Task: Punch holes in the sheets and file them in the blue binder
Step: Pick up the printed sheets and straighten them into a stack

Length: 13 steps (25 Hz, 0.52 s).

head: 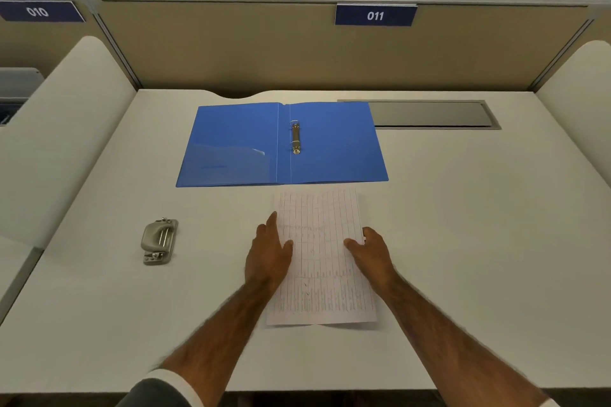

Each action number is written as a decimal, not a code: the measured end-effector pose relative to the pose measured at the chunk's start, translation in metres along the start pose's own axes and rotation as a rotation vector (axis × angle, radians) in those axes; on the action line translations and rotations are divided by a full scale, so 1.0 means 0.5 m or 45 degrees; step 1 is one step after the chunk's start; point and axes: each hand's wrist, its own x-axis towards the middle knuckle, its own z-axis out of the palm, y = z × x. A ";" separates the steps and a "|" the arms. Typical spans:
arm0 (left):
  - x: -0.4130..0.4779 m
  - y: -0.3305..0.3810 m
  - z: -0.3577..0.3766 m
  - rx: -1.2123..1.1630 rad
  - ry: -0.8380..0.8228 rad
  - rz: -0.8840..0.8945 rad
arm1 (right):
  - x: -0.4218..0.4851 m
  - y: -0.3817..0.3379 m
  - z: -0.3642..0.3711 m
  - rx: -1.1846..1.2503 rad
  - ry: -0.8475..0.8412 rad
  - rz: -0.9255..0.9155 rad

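The blue binder lies open and flat on the white desk, its metal ring mechanism in the middle. Just in front of it lie the printed sheets, a thin stack with table lines. My left hand rests at the stack's left edge, thumb on the paper. My right hand holds the right edge, thumb on top and fingers at the side. A grey metal hole punch sits on the desk to the left, apart from both hands.
The white desk is bounded by a beige partition at the back and white side dividers. A grey cable tray lid is set into the desk behind the binder's right side.
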 end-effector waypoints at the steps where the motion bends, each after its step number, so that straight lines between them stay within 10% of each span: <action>1: 0.000 -0.003 0.006 0.139 0.032 0.003 | 0.003 0.005 0.000 -0.004 0.018 0.014; 6: -0.007 -0.027 0.041 0.571 0.029 0.362 | 0.001 0.014 0.009 -0.127 0.217 0.005; 10: -0.013 -0.035 0.065 0.671 -0.012 0.500 | -0.010 0.028 0.040 -0.973 0.518 -0.335; 13: -0.010 -0.049 0.083 0.690 -0.039 0.542 | -0.012 0.049 0.082 -1.272 0.356 -0.659</action>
